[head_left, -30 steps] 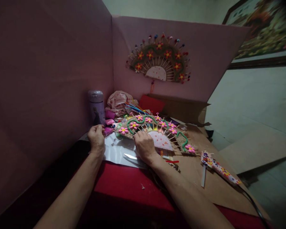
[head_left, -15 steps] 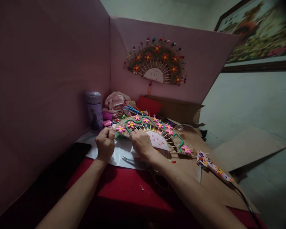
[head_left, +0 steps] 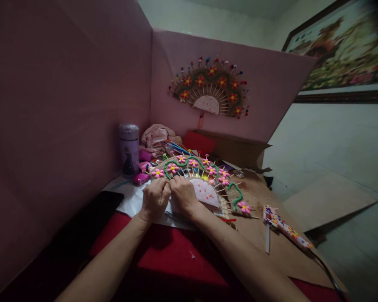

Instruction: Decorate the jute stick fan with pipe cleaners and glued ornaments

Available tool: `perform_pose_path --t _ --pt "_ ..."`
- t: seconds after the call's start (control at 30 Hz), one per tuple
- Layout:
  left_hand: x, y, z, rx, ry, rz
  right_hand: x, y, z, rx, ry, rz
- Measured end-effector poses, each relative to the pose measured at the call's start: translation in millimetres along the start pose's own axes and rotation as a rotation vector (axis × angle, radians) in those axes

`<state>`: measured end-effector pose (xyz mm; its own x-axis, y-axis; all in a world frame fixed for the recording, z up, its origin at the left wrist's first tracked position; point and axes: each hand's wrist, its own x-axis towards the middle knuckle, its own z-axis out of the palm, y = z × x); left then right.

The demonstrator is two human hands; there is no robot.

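Observation:
A fan-shaped craft piece [head_left: 202, 192] with pink flowers, green wavy cord and thin sticks lies on the table. My left hand [head_left: 156, 198] is closed at its lower left edge, fingers curled. Right beside it, my right hand [head_left: 183, 195] is closed too, knuckles up, against the fan's inner left part. The two hands meet at the fingertips; whatever is pinched between them is too small to make out. White sheeting [head_left: 130, 201] lies under the hands.
A purple bottle [head_left: 129, 151] and pink cloth [head_left: 159, 140] stand behind. A flowered glue gun [head_left: 285, 228] rests on brown cardboard [head_left: 255, 239] at right. A dark phone-like slab [head_left: 108, 200] lies left. Another fan [head_left: 208, 90] hangs on the pink panel.
My left hand has moved right and now meets my right hand. A magenta object near the bottle has come into view. The whole view has shifted slightly.

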<state>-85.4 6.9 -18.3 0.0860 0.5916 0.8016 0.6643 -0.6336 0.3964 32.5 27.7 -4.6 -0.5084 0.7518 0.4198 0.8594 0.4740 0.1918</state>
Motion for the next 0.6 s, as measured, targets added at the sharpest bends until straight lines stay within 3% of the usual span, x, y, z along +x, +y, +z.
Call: perform_pose_path --t 0.17,0.33,0.5,0.6 --pt "1 1 -0.3 0.023 -0.014 0.014 -8 1 -5 0.033 0.031 -0.007" --pt "1 1 -0.8 0.053 0.017 0.017 -23 12 -22 0.043 0.074 0.041" --pt "2 2 0.3 0.059 0.034 0.023 -48 41 -35 0.063 0.155 0.152" --pt "2 3 1.9 0.04 0.042 -0.01 -62 66 -35 0.105 0.254 0.291"
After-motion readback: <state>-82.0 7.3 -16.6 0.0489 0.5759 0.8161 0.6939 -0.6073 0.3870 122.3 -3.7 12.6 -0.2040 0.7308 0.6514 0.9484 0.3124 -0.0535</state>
